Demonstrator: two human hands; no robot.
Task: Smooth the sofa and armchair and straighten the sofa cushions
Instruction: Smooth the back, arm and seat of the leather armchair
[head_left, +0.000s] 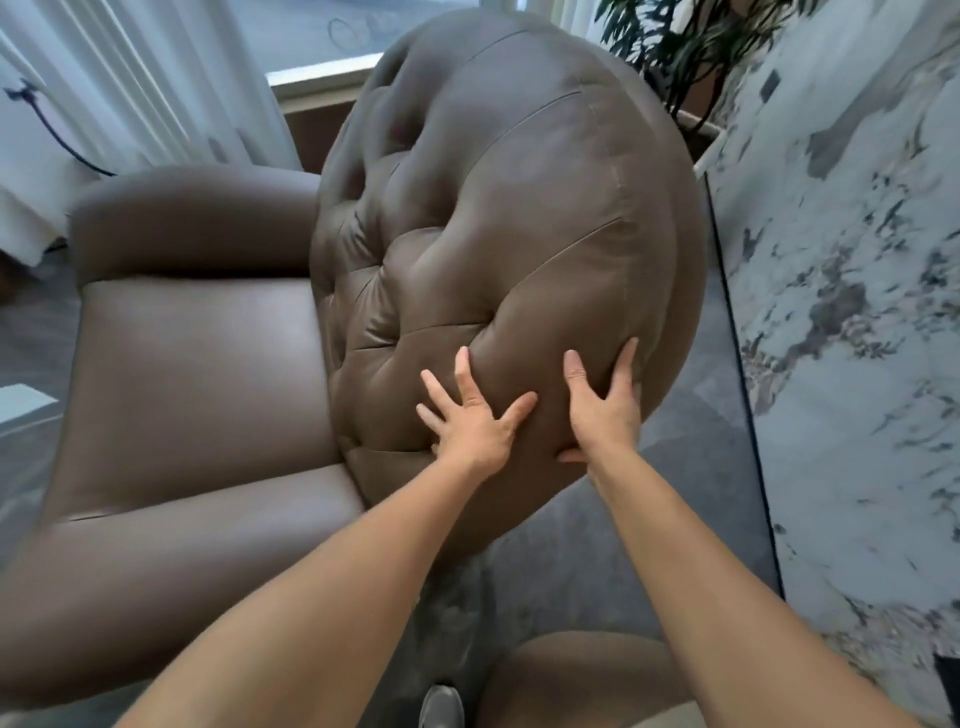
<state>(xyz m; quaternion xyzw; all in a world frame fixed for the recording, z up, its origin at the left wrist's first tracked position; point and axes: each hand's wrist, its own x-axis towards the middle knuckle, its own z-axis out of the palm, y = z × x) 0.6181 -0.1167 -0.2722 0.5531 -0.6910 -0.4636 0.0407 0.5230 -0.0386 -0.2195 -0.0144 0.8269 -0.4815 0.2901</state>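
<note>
A brown leather armchair fills the view, seen from beside its back. Its tufted, buttoned backrest (493, 208) bulges in the middle; the smooth seat cushion (197, 374) and far armrest (192, 218) lie to the left. My left hand (472, 415) lies flat on the lower part of the backrest with fingers spread. Just to its right, my right hand (602, 410) presses on the backrest's rounded edge, fingers apart, thumb tucked underneath. Neither hand holds anything.
A marble-patterned wall panel (841, 312) stands close on the right. A potted plant (691, 57) is behind the chair, with white curtains (135, 83) and a window at the back left. Grey floor (649, 519) runs below; another brown upholstered piece (582, 675) sits at the bottom.
</note>
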